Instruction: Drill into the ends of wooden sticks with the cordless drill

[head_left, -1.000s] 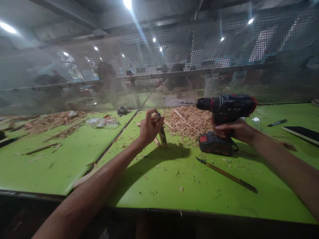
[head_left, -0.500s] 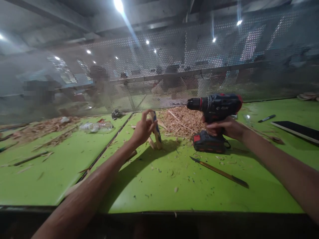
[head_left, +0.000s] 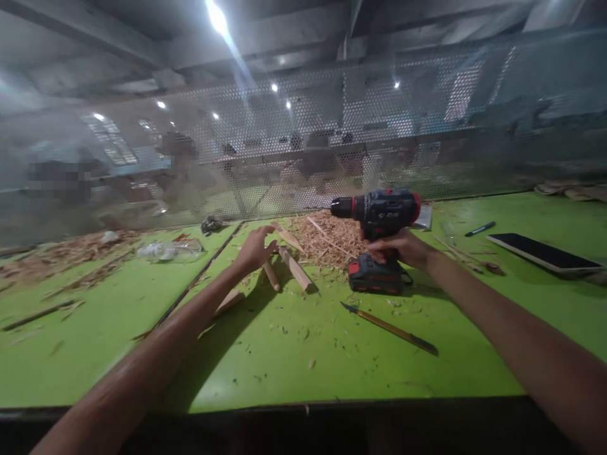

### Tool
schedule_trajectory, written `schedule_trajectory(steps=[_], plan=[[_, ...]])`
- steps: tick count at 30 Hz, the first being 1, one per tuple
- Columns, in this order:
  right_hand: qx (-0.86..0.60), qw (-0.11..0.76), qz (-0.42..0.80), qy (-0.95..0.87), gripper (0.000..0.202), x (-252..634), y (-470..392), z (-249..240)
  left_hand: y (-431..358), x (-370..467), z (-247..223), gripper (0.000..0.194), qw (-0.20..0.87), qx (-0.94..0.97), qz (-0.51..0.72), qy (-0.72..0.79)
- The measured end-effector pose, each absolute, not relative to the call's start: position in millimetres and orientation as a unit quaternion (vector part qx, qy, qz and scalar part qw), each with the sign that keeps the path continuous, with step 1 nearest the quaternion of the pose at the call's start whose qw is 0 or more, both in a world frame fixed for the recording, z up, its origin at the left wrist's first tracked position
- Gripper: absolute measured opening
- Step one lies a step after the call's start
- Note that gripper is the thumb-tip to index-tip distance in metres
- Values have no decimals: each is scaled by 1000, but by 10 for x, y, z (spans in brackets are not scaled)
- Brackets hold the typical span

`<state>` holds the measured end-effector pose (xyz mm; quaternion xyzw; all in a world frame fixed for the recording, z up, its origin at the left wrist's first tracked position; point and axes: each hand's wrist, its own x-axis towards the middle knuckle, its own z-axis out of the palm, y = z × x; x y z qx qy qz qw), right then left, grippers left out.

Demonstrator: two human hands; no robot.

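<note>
One black-and-red cordless drill [head_left: 391,210] is gripped in my right hand [head_left: 402,248], well back from the front edge of the flat green tabletop [head_left: 303,354]; my left hand [head_left: 255,249], fingers parted, is just beside a pale wooden stick [head_left: 296,268]. Behind rises a grey perforated screen [head_left: 294,183].

On the flat green tabletop [head_left: 303,379], the heap of curled tan wood shavings [head_left: 327,248] lies before the grey perforated metal screen [head_left: 291,174]. The pale straight wooden stick [head_left: 296,270] lies in front of the heap, left of the black-and-red cordless drill [head_left: 386,212]. The slim brown-handled knife [head_left: 389,328] lies before it; the flat black rectangular slab [head_left: 540,249] lies farther right.
</note>
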<state>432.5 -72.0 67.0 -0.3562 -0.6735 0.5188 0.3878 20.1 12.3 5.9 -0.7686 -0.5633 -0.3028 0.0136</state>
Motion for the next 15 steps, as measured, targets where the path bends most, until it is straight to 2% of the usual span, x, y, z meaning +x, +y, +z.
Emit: schedule_trajectory(steps=[3,7,9,15], plan=[[-342,381,524,-681,41,4345,-669,606,284,455,151,31,46,-848,-191,-492],[-336,377,522,-688,34,4359,-665,583,511,966,259,55,109,-895,-119,-416],[-335,370,523,-691,33,4347,-695,609,626,1201,259,59,136,-899,-109,-401],[-344,366,523,-689,33,4294,-769,672,851,1395,226,33,171,-903,-71,-387]])
